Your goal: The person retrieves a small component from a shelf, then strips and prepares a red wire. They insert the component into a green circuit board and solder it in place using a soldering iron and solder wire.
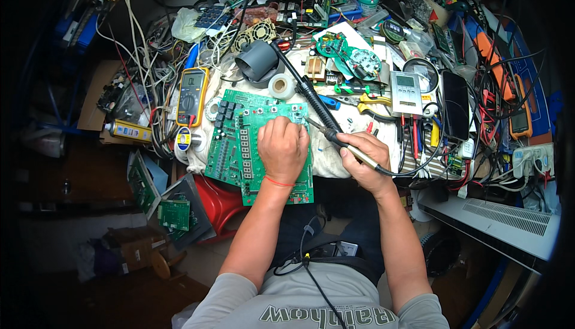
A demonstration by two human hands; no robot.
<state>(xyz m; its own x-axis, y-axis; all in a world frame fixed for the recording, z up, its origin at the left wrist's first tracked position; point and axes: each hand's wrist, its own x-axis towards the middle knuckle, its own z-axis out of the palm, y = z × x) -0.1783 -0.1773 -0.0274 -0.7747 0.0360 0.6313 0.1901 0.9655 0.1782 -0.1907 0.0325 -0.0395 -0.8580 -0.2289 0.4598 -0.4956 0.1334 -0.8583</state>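
Note:
A green circuit board (230,125) with a row of seven-segment displays lies at the table's front edge, its near end jutting over my lap. On its upper right part rests my left hand (283,152), fingers curled down; whatever is under the fingertips is hidden. My right hand (370,164) grips a soldering iron (359,155) by its pale handle. The iron's tip points up and left toward the board's right edge, close to the left hand's fingers. Whether the tip touches the board I cannot tell. A black flexible arm (318,106) with a grey funnel (257,62) stands just behind.
Left of the board lie a yellow multimeter (192,97) and a solder spool (184,139). A white tape roll (281,86) sits behind it. To the right are yellow-handled pliers (376,108), a silver tester (406,94) and a black phone (454,104). Cables and boards crowd the back.

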